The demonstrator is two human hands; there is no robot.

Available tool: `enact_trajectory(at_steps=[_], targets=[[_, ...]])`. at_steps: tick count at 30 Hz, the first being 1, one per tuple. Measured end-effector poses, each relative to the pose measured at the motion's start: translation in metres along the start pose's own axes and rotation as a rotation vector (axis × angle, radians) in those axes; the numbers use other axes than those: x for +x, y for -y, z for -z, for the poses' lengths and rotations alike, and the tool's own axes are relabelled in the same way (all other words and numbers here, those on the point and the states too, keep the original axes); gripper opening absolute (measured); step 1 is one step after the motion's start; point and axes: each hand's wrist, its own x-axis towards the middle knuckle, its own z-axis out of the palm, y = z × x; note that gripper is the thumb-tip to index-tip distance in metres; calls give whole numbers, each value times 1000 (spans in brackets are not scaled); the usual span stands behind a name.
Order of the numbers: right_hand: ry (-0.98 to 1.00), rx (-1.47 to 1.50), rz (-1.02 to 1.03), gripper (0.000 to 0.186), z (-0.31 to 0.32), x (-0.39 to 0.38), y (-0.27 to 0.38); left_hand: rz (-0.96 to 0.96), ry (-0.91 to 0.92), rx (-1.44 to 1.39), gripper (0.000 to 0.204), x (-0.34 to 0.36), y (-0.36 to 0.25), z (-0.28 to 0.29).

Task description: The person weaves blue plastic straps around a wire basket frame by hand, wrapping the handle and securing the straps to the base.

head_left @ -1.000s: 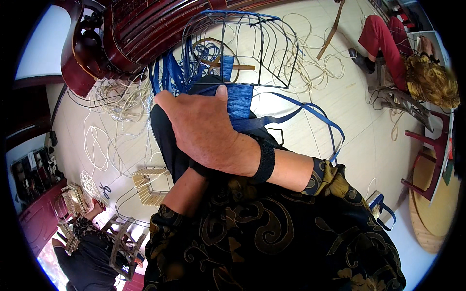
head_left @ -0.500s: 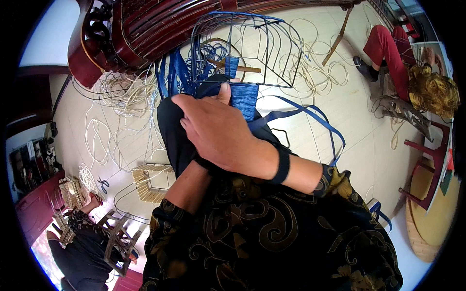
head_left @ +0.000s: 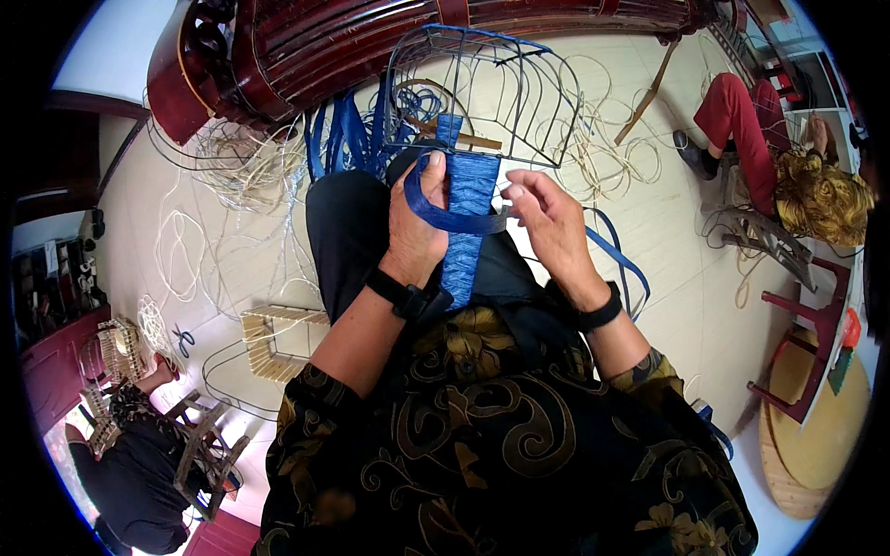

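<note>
A black wire basket frame [head_left: 533, 102] stands beyond my knees. A long band wrapped in blue strip [head_left: 471, 199] runs from it toward my lap. My left hand [head_left: 417, 222] is closed on the band's left edge, thumb up near the wire. A flat blue strip [head_left: 445, 219] loops from beside that thumb across the band to my right hand [head_left: 556, 227]. The right fingers are curled around the strip's far side, partly hiding it. More of the strip trails beyond this hand to the right.
Blue strips [head_left: 348, 139] and coils of pale cord [head_left: 250, 176] lie on the floor by a dark red wooden bench [head_left: 315, 56]. A slatted frame [head_left: 278, 343] sits at left. One person [head_left: 742, 120] sits at far right, another [head_left: 148, 463] at lower left.
My right hand has swung from across the left hand out to the right, drawing the blue strip into a loop over the wrapped band. The wrapped band now shows more fully.
</note>
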Motion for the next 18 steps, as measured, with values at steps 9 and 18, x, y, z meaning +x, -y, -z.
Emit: enact_trajectory(at_steps=[9,18], targets=[[81,431,-250,20,-15,21,-1,27,-21,96,38,1,-1,3],[84,487,-221,19,-13,22,-17,147,-22,36,36,4,-3,0]])
